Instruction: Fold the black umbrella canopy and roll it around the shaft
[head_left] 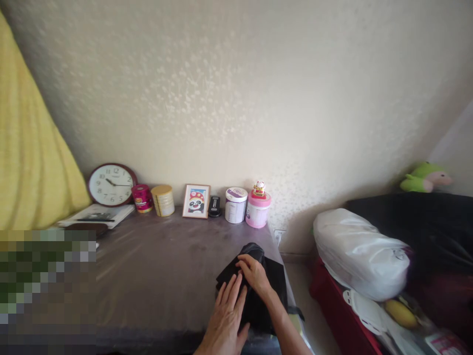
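A black fabric item, with a strap-like end hanging off its right side, lies near the right edge of the table. Its exact kind is not clear; it may be a bag or a folded garment. My left hand rests flat on its left part, fingers stretched out and holding nothing. Just above and to the right, my right hand has bent fingers closed on the fabric near its far end, beside a bunched dark fold. The fingertips of both hands are close together.
Along the wall stand a clock, a magenta tin, a yellow-lidded can, a panda picture frame, a white tub and a pink tub bearing a cat figurine. Right of the table, a white plastic bag sits on a red container.
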The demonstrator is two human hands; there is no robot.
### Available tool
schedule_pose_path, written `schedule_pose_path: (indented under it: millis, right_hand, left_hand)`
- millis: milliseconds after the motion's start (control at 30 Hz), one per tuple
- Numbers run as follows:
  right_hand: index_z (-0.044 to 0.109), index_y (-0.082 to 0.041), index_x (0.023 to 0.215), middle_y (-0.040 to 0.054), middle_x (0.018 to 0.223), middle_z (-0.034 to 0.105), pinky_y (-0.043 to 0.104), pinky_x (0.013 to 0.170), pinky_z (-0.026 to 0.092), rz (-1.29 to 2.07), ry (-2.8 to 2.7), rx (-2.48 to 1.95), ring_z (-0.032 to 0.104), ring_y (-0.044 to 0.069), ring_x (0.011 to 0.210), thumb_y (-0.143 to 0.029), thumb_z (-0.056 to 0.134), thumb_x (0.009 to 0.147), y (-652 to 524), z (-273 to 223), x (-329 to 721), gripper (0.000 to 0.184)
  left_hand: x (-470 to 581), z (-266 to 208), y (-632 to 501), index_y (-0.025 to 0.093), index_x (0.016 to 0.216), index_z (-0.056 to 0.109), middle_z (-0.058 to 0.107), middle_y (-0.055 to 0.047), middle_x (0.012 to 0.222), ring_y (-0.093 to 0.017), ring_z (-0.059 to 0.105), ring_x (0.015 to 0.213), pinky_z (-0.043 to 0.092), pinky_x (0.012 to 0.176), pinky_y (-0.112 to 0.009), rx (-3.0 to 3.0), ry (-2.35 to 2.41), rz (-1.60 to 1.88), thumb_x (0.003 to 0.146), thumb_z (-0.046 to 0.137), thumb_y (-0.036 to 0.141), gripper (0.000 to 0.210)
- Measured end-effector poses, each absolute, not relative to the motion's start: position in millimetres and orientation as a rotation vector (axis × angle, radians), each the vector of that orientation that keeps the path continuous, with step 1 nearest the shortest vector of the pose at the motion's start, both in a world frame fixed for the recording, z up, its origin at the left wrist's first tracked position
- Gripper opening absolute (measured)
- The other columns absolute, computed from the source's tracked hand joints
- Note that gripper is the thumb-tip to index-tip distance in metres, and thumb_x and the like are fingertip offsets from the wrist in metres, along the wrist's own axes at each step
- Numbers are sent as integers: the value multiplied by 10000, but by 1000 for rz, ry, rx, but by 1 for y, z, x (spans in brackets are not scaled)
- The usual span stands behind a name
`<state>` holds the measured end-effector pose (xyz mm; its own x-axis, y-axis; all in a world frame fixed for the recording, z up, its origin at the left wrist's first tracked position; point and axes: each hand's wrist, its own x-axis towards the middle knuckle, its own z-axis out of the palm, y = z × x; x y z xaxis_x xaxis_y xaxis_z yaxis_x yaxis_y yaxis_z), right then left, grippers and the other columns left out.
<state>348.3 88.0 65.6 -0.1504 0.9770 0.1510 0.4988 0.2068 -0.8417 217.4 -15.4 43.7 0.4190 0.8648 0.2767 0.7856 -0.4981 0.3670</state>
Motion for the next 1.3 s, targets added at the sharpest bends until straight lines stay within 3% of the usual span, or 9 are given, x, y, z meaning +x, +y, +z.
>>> schedule_pose_path:
  millis: [233, 533, 733, 900, 1133, 1300]
  right_hand:
    - [683, -255, 922, 18, 882, 713, 308, 778, 487, 442, -1983, -1256, 640, 184, 822, -280, 433, 869, 73, 68, 353, 257]
    - [654, -225, 1034, 66, 1179, 624, 441, 992, 365, 38, -2069, -1261, 462, 241, 1204, -249, 453, 880, 113, 46, 382, 254]
    - [615, -179, 1099, 116, 1211, 596, 464, 971, 382, 64, -1902, -1473, 526, 254, 1144, -268, 380, 905, 139, 51, 389, 318]
    - [650, -200, 1007, 72, 1024, 682, 390, 987, 379, 171, -2025, -1178, 515, 210, 1146, -283, 373, 926, 102, 60, 380, 299]
    - [684, -234, 906, 36, 1017, 692, 468, 1058, 237, 164, -2170, -1188, 500, 205, 1162, -237, 402, 912, 101, 51, 365, 283]
    - [677, -214, 951, 85, 1136, 645, 452, 1002, 332, 102, -1969, -1383, 515, 238, 1149, -252, 400, 880, 140, 47, 377, 289]
  left_hand:
    - [224, 30, -8, 170, 1424, 92, 55, -82, 1516, -271, 63, 1387, 187, 1114, -493, 2395, 1532, 453, 602, 467, 99, 907]
    - [227, 34, -6, 145, 1420, 101, 47, -81, 1514, -263, 87, 1385, 193, 1117, -437, 2337, 1542, 350, 585, 432, 36, 905]
    - [225, 35, -7, 99, 1414, 97, 49, -81, 1512, -248, 102, 1385, 212, 1116, -381, 2307, 1525, 376, 607, 430, 36, 875]
    - [227, 27, -5, 100, 1412, 128, 56, -88, 1511, -249, 91, 1386, 203, 1123, -384, 2295, 1504, 398, 619, 422, 21, 850]
    - [226, 21, -1, 104, 1413, 127, 48, -91, 1514, -258, 105, 1384, 223, 1118, -415, 2304, 1502, 408, 600, 419, 7, 870]
    - [223, 15, -3, 150, 1425, 74, 43, -84, 1518, -261, 113, 1383, 244, 1110, -439, 2337, 1459, 521, 590, 418, -2, 916]
